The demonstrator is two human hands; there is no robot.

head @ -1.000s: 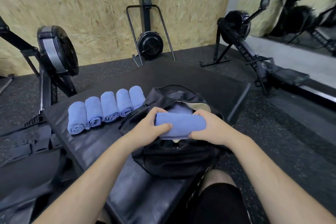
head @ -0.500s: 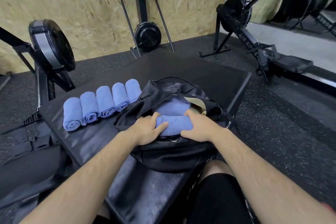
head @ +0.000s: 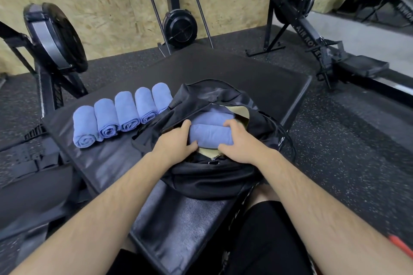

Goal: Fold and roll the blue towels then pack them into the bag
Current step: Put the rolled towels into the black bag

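A black bag (head: 207, 178) lies open on the black padded platform (head: 107, 163) in front of me. Inside its mouth a rolled blue towel (head: 210, 136) lies crosswise. My left hand (head: 174, 140) grips its left end and my right hand (head: 237, 143) grips its right end. Behind it in the bag lies another rolled blue towel (head: 210, 116). To the left of the bag, several rolled blue towels (head: 125, 111) lie side by side in a row on the platform.
Rowing machines stand around the platform: one at the left (head: 51, 38), one upright against the wooden wall (head: 178, 22), one at the right (head: 312, 29). The floor is dark speckled rubber (head: 346, 140). My knees in black shorts (head: 263, 236) are at the platform's near edge.
Both hands have lowered the rolled towel from above the bag's opening down into the bag, in front of the towel lying inside.
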